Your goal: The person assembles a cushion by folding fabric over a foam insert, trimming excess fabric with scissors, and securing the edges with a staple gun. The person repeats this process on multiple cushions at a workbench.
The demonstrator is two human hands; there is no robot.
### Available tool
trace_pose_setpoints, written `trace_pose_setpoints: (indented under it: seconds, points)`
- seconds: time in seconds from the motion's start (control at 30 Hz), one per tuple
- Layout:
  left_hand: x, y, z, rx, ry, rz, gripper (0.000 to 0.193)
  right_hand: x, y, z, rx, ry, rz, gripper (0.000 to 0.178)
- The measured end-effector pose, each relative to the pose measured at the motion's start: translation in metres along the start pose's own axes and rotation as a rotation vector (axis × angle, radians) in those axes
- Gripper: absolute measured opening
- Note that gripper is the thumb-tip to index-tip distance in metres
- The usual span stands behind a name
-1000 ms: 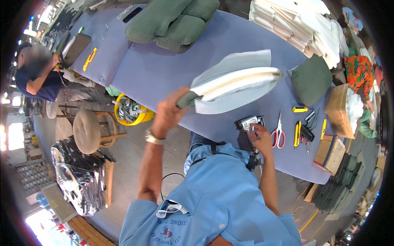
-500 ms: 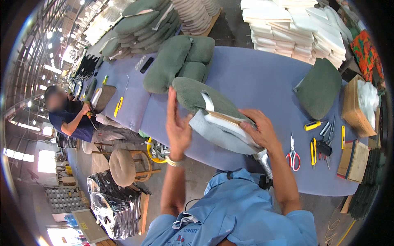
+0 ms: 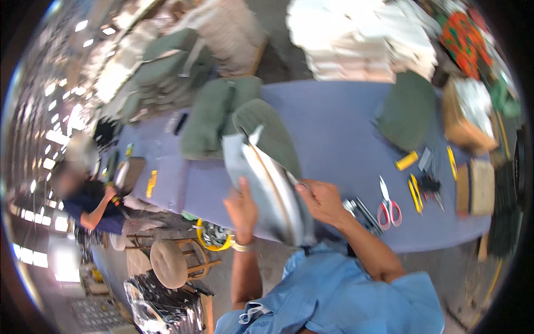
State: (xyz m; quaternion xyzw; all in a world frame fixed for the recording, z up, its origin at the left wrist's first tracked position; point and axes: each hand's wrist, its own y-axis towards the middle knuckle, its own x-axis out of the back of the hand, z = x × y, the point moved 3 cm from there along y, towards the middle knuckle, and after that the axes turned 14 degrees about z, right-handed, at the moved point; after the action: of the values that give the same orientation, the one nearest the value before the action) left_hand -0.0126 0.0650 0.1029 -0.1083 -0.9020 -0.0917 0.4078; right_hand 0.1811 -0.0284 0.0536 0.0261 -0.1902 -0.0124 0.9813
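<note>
Over the blue table (image 3: 345,119), I now hold the green seat cushion (image 3: 267,167) stood on edge, no longer tilted flat, my left hand (image 3: 242,209) and right hand (image 3: 318,200) both gripping its lower end.

Matt green plush cloth over the seat pad (image 3: 267,133), pale grey fabric lining and a bare wood edge underneath. Matt purple cloth across the worktop (image 3: 334,122). Near its right edge, glossy red plastic handles and shiny metal blades on the scissors (image 3: 387,205).
</note>
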Motion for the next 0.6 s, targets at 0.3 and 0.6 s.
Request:
trace_pose_setpoints:
  seconds: [0.3, 0.6]
  points:
    - [-0.117, -0.028, 0.029, -0.233, -0.102, 0.535, 0.049, -0.032, -0.123, -0.098, -0.391, 0.116, -0.015, 0.048]
    - [-0.14, -0.018, -0.013, -0.295, -0.099, 0.532, 0.025, 0.099, -0.213, -0.228, -0.691, -0.216, -0.627, 0.035]
